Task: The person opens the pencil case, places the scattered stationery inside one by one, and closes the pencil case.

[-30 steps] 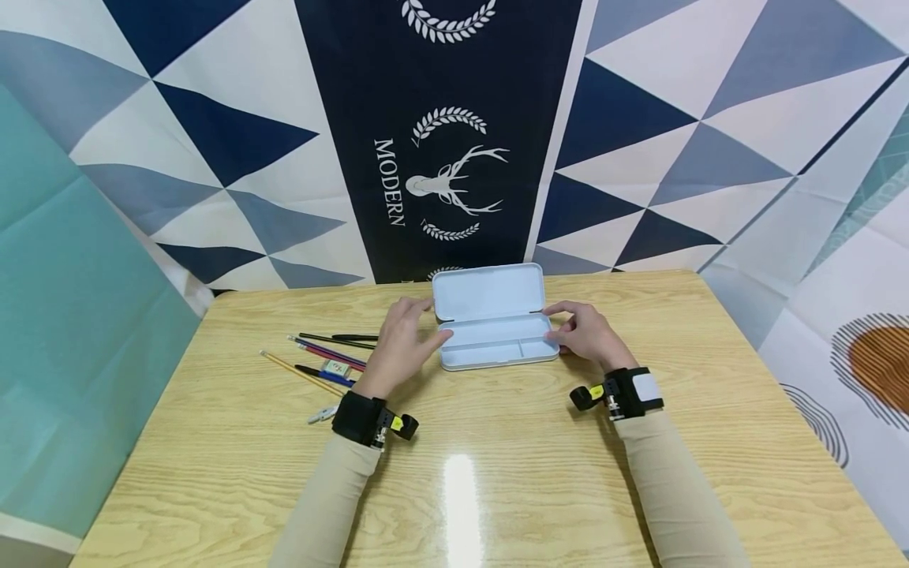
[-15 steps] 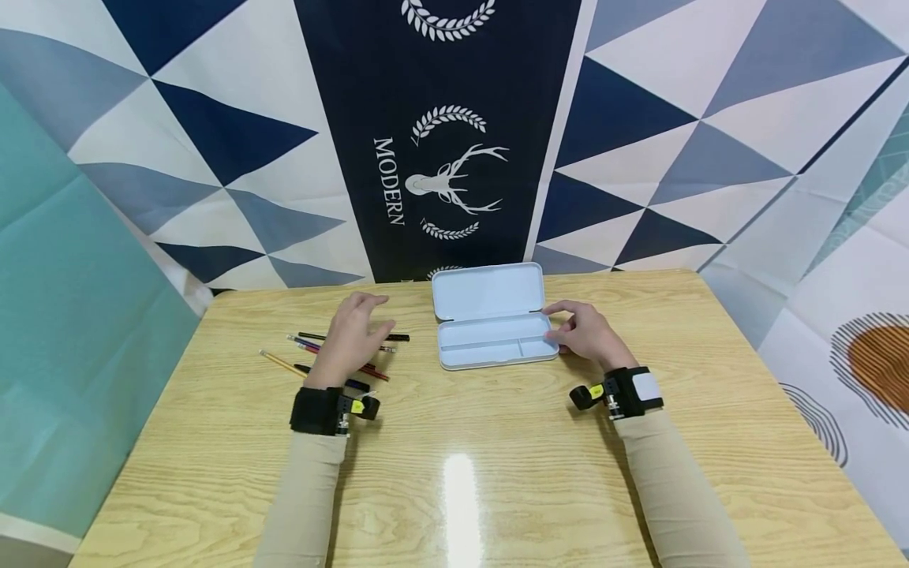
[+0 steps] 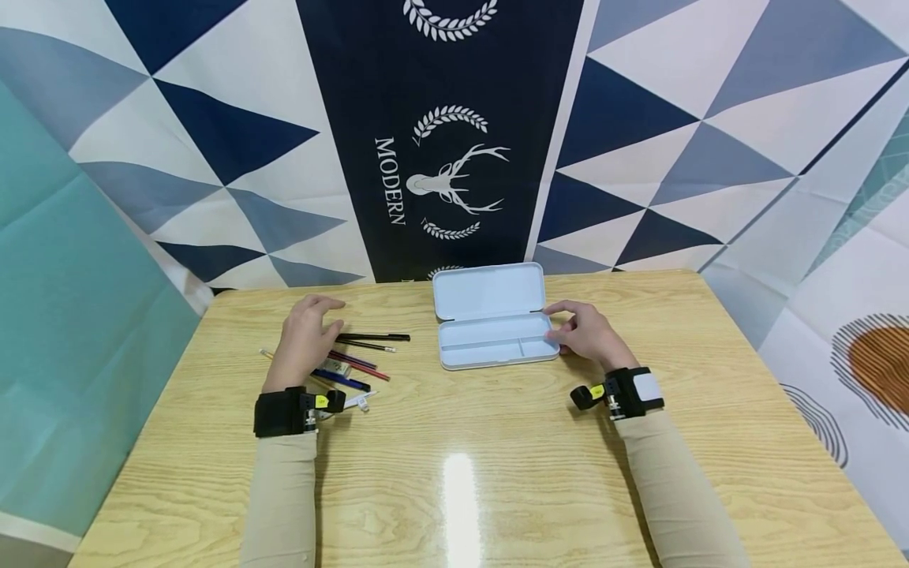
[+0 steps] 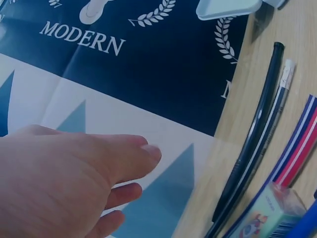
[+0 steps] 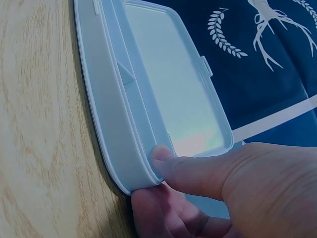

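Observation:
A light-blue pencil case (image 3: 483, 356) stands with its lid up near the back of the table; its tray has a long divider and a short cross wall. My right hand (image 3: 588, 338) grips the case's right end, thumb inside the rim and fingers outside, as the right wrist view shows. My left hand (image 3: 301, 341) hovers over the left part of a loose pile, fingers loosely bent and holding nothing. In the left wrist view a black pen (image 4: 255, 129), a dark pencil (image 4: 267, 131), a red pencil (image 4: 299, 144) and a wrapped eraser (image 4: 272, 213) lie beside it.
A blue pen (image 3: 343, 380) and a small white-grey item (image 3: 362, 403) lie at the pile's near side. One end of a yellow pencil (image 3: 266, 353) shows left of my wrist. The patterned backdrop (image 3: 454, 158) rises along the table's (image 3: 540, 473) back edge.
My left hand has left the pencil case's left end and moved left over the pile, uncovering the pens' right ends. The right hand and the case have stayed put.

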`<state>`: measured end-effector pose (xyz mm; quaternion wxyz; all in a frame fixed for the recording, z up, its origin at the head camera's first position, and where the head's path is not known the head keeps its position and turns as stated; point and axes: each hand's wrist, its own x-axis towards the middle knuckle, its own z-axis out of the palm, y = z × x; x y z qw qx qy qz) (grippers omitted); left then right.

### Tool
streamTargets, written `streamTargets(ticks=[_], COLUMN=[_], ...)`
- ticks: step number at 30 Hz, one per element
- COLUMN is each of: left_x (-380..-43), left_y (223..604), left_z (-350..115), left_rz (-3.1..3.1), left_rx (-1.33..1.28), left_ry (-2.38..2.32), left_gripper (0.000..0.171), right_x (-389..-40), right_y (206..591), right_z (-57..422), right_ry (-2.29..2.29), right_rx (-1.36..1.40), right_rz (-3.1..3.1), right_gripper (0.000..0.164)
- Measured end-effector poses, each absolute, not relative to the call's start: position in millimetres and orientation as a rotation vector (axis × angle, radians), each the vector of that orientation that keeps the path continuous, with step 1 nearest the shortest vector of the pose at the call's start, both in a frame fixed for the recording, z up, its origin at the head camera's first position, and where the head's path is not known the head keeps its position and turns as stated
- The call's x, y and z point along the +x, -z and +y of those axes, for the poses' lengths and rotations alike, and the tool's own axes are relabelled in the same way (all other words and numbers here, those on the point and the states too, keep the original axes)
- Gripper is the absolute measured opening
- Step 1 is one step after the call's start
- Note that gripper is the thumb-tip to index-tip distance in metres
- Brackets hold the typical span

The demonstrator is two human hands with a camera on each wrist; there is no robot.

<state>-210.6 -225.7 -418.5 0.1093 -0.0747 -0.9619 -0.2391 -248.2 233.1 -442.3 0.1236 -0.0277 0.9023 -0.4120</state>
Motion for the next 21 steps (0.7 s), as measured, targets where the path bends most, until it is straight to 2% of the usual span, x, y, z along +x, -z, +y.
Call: streamTargets(ticks=[6, 21], left_x=[-212.7, -211.8], left_y=[425.4, 443.6], left_z=[-224.2, -212.8], left_rz=[-2.843, -2.998], left_rx=[-0.319, -0.316], left_ry=[0.641, 0.64], left_gripper=[0.035, 0.033], right_x=[-248.1, -248.2], right_y=[442.7, 443.5], right_z=[233.0, 234.2], right_ry=[1.208, 1.215], right_rx=[-0.079, -0.083], right_rz=[2.627, 2.626], right_gripper=[0.046, 0.046])
